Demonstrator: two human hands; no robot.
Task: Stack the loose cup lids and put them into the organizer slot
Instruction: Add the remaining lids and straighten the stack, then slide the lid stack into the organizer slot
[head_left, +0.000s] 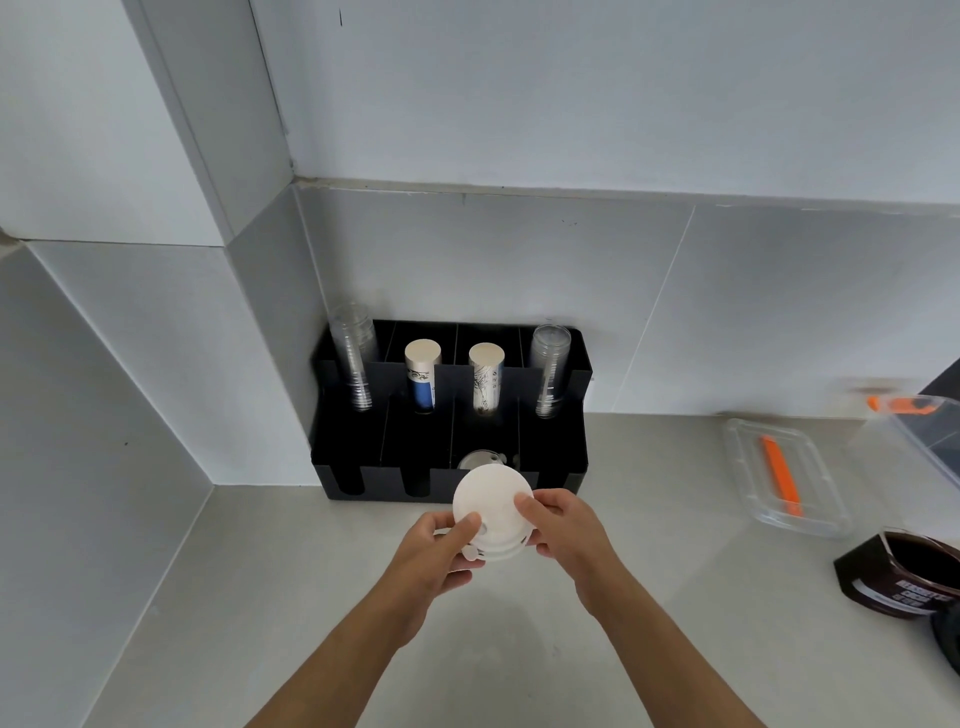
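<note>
Both forearms enter from the near edge of the head view and meet over the counter. I read the left hand (441, 551) as closed around the near-left rim of the stack of white lids (492, 512), thumb on top and fingers underneath. I read the right hand (563, 530) as closed on the right rim, thumb pressed on the top lid. Offset rims show at the stack's near edge, so I judge the lids gathered but not yet squared up. The stack is held tilted just in front of the black organizer (550, 467), clear of the counter.

Task status, as a judgement: stacking is nearly complete; insertion remains. No loose lids lie on the visible counter. In the organizer's near row, the slot second from the right already holds some clear lids (480, 460), directly beyond the stack. The other near slots look dark and I cannot tell their contents. The far row holds two stacks of clear cups and two stacks of paper cups.

The counter (311, 597) is pale grey, matte and level. Light tiled walls form a corner behind the organizer. On the right lie a clear container lid (831, 522) with an orange clip and a dark jar (914, 577).
</note>
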